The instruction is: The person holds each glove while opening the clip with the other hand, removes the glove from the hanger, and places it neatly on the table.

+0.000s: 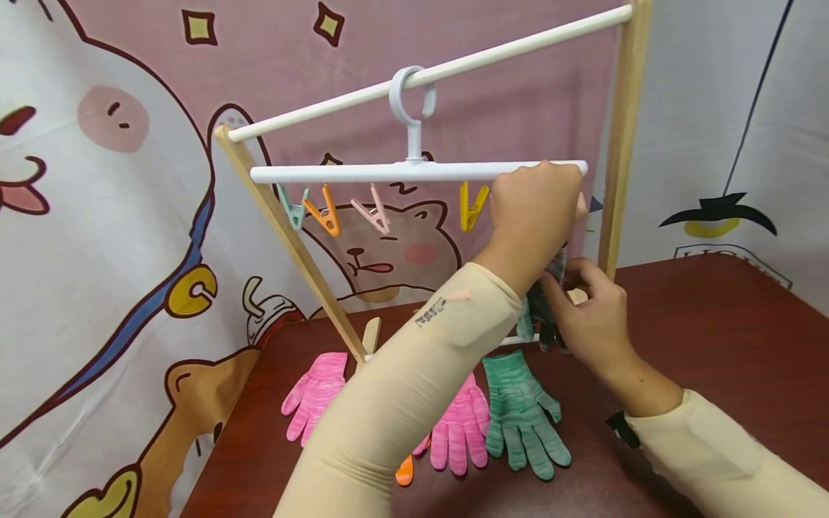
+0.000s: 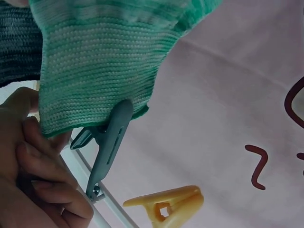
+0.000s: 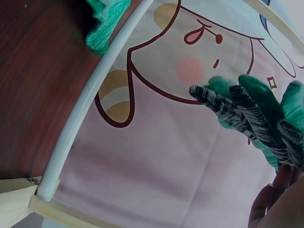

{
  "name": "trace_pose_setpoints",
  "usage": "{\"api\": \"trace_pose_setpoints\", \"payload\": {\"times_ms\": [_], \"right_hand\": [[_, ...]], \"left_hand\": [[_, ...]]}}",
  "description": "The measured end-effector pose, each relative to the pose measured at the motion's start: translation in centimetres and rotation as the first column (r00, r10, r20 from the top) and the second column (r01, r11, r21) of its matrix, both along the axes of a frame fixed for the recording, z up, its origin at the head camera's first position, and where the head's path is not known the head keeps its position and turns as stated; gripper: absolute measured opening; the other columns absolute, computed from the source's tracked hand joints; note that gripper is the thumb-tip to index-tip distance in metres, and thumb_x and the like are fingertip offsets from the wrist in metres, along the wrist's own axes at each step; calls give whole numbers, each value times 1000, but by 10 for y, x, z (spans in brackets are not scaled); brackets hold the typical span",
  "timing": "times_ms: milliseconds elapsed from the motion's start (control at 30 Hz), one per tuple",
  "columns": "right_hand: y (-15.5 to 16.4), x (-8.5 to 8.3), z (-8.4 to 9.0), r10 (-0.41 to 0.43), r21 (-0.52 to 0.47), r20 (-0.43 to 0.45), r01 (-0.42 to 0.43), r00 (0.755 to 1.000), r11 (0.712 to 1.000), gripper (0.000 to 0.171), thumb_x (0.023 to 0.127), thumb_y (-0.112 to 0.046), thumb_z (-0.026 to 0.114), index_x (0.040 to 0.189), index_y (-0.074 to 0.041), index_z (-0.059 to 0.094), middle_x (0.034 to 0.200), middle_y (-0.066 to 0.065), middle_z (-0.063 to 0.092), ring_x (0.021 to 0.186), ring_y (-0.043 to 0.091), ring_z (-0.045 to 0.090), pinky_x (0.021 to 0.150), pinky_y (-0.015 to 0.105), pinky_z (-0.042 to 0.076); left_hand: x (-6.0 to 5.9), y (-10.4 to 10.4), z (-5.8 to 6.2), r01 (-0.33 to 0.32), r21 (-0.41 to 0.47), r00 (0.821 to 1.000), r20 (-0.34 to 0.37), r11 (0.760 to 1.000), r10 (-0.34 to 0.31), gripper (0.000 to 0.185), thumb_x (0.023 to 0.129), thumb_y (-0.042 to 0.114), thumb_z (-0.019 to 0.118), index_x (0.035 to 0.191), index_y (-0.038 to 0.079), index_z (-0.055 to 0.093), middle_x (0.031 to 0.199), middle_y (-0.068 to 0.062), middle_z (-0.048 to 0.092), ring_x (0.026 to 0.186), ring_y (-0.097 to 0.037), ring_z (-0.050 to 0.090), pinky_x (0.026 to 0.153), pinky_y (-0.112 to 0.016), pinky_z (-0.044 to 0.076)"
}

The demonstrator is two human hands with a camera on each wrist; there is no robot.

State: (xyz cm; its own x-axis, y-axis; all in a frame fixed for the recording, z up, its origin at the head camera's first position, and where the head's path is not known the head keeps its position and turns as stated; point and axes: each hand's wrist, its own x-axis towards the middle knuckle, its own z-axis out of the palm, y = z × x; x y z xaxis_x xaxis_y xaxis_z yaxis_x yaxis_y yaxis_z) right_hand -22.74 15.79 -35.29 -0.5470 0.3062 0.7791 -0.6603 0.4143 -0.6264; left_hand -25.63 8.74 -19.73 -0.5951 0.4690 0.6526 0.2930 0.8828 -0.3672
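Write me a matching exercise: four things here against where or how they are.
Things:
1. White hanger
2. Yellow clip
3. Pink gloves
4. Dark glove

Places and states:
A. Lying on the table
B. Held in the right hand
C. Hooked over the rod
D. Below the hanger, holding no glove

Pairs: 1-C, 2-D, 3-A, 4-B

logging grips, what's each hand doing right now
Left hand: curled at the hanger; whether it holds anything, can't tell.
Right hand: holding the black-grey glove.
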Motion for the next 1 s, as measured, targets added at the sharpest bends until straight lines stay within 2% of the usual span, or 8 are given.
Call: {"api": "trace_pose_setpoints", "payload": {"times_ms": [200,367,633,733,900,1000], "right_hand": [[2,0,-1,-6,-7,12,6,1000,1000,14,85,0,71,98,4,68,83,-17,60,76,-8,57,72,10,42],[3,2,0,-28,-3,33,28,999,1000,14,85,-3,69,96,4,66,80,-15,59,75,-8,56,72,10,40],[2,3,-1,-42,1,69,42,997,999,12,84,-5,66,94,2,64,79,-23,60,74,-10,59,69,10,40],[3,2,-1,-55,12,75,54,996,998,12,83,-5,66,93,2,63,78,-15,64,74,-12,59,67,10,40],[5,1,-3,-67,36,87,64,994,997,10,81,-3,64,90,1,62,76,11,71,70,-13,57,62,11,38],[6,0,-5,-80,50,105,75,991,996,10,80,-3,64,88,0,60,77,15,71,66,-10,54,58,11,37]], "left_hand": [[-2,-2,-1,19,30,999,-37,999,-17,23,93,37,56,79,31,74,62,16,65,53,-4,58,41,-25,33],[-2,-3,0,11,38,1000,7,999,-11,25,94,39,55,81,29,75,64,15,65,53,-5,56,41,-25,37],[-3,-3,0,-12,82,998,69,997,6,27,91,47,58,76,28,70,63,13,64,53,-9,55,42,-28,41],[-3,-4,0,-9,94,998,62,996,3,28,91,48,59,75,28,69,61,13,61,52,-8,54,42,-28,41],[-3,-5,-1,6,110,999,52,994,-12,29,90,47,59,70,26,63,58,13,55,50,-8,51,40,-28,38],[-2,-6,0,14,129,997,69,992,-23,30,91,45,58,68,25,60,58,12,54,50,-9,50,41,-28,39]]}}
